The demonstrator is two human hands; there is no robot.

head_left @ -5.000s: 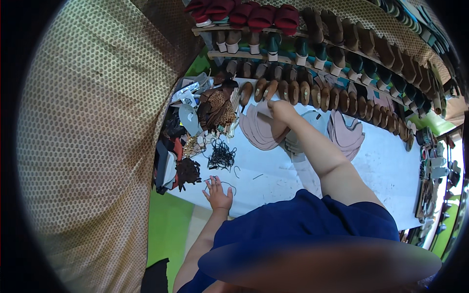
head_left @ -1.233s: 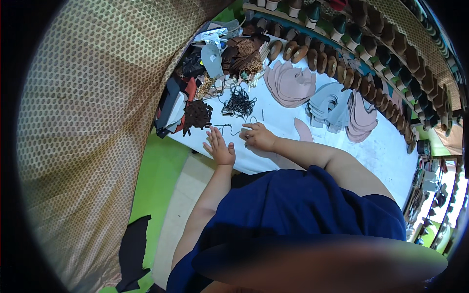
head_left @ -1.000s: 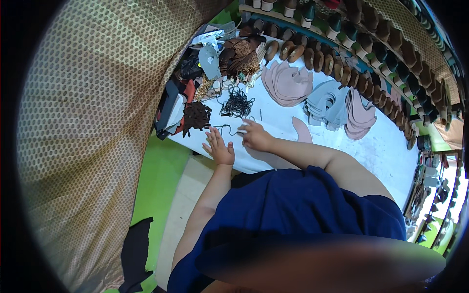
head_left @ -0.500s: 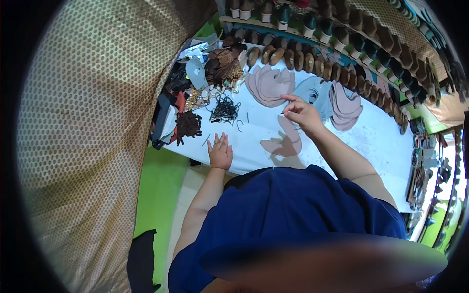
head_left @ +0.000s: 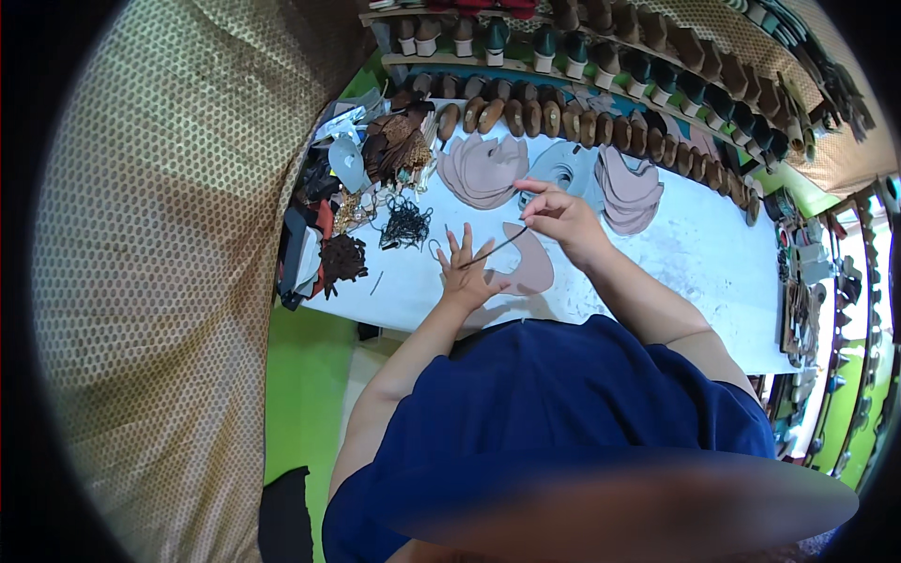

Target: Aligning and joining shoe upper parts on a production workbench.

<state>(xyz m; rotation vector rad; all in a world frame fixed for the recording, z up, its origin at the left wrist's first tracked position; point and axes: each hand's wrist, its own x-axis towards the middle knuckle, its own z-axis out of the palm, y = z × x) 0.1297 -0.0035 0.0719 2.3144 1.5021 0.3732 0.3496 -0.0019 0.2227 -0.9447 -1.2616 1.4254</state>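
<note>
My right hand pinches one end of a thin dark strip between thumb and fingertip. From there the strip slants down to my left hand, whose fingers are spread; its lower end crosses in front of that hand, and whether the fingers touch it I cannot tell. Beneath the strip a curved pinkish-beige cut piece lies on the white table, partly hidden by my left hand. Beyond my hands are a fanned stack of similar pieces, grey-blue pieces and another pinkish stack.
On the table's left stand a tangle of black cords, a pile of dark brown bits and mixed scraps. Wooden shoe lasts line the far edge, below shelves of shoes. A patterned curtain hangs at left.
My left hand has moved right and forward, over the cut piece, with its fingers spread wider. The dark strip now shows stretching from my right hand toward it. The whole view has shifted slightly.
</note>
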